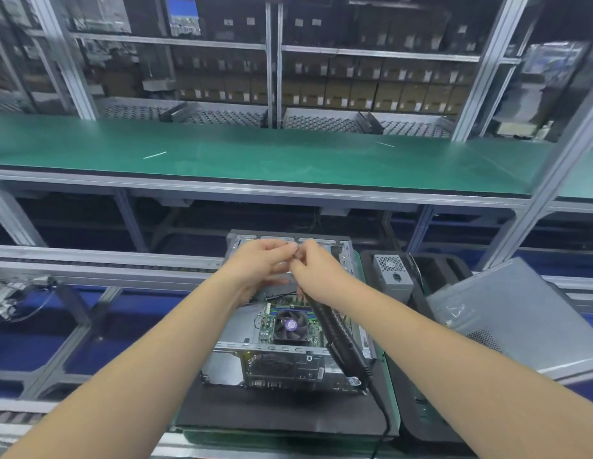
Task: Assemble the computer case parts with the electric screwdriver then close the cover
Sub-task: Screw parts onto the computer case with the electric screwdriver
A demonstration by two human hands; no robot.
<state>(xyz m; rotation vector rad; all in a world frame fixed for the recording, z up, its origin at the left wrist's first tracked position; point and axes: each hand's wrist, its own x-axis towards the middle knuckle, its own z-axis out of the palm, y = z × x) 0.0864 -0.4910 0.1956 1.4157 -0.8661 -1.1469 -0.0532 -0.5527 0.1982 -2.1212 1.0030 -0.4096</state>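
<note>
Both hands [290, 263] meeting above open computer case [281, 329].

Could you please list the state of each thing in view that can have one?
computer case: open, cover off, fan and board showing.
cover: off, lying tilted to the right of the case.
electric screwdriver: held in the right hand, slanting over the case.
right hand: gripping the screwdriver.
left hand: fingertips meeting the right hand's; anything pinched is too small to tell.
power supply: outside the case, upright.
</note>
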